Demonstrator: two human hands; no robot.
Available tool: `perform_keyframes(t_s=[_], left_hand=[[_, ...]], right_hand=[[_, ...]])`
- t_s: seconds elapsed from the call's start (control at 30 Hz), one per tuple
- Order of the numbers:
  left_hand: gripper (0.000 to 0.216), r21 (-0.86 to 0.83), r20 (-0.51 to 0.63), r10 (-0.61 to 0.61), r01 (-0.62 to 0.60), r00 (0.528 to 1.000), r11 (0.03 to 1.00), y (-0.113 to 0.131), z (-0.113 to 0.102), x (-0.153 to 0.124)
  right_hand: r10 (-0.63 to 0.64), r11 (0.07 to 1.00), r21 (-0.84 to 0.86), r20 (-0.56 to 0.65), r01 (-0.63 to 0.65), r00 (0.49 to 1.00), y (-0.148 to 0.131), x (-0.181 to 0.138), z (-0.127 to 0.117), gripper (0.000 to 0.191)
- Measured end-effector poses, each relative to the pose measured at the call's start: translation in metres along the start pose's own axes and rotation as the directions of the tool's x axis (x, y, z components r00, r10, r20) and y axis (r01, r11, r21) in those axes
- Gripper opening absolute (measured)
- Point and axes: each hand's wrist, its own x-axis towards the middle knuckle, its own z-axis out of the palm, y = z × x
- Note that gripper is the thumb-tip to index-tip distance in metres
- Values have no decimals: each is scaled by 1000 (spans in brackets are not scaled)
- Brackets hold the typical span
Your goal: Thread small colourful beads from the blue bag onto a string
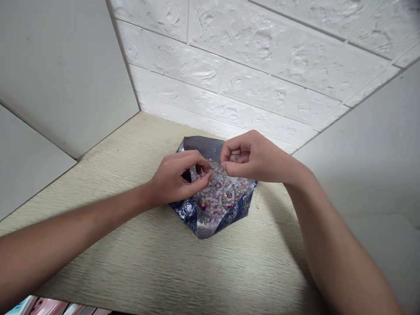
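A dark blue bag [241, 205] with silver rose patterns lies opened out on the table, its edges raised around a heap of small beads [219, 197] in clear, white, pink and red. Over its left side hovers my left hand [180, 175], thumb and index fingertips brought together in a pinch; whatever is between them is too small to make out. My right hand [252, 157] is above the far right part of the bag, fingers curled in and thumb near the index fingertip. A few beads show inside its curled fingers.
The light wood-grain table [157, 262] meets a white brick-patterned wall [243, 57] behind the bag. Pale panels [65, 57] stand on the left, and another white surface [370, 140] rises on the right. Colourful items [49, 306] sit below the table's front edge.
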Motion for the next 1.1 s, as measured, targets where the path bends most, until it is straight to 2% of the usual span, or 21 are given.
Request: perform_keyframes(t_s=[0.17,0.33,0.6,1.1], left_hand=[[4,31,7,44,-44,999,999,-1,0,-1],[4,95,-7,137,-136,991,986,-4,3,-2],[8,190,-3,303,-297,953,936,-7,3,-1],[9,232,24,322,-318,947,919,-8,3,-1]], right_hand=[[29,999,-15,15,-29,999,3,0,-1,8],[42,999,-8,104,-41,994,7,2,0,9],[18,1000,-6,147,-17,989,11,4,1,9],[54,998,-31,138,-50,989,16,7,3,9]])
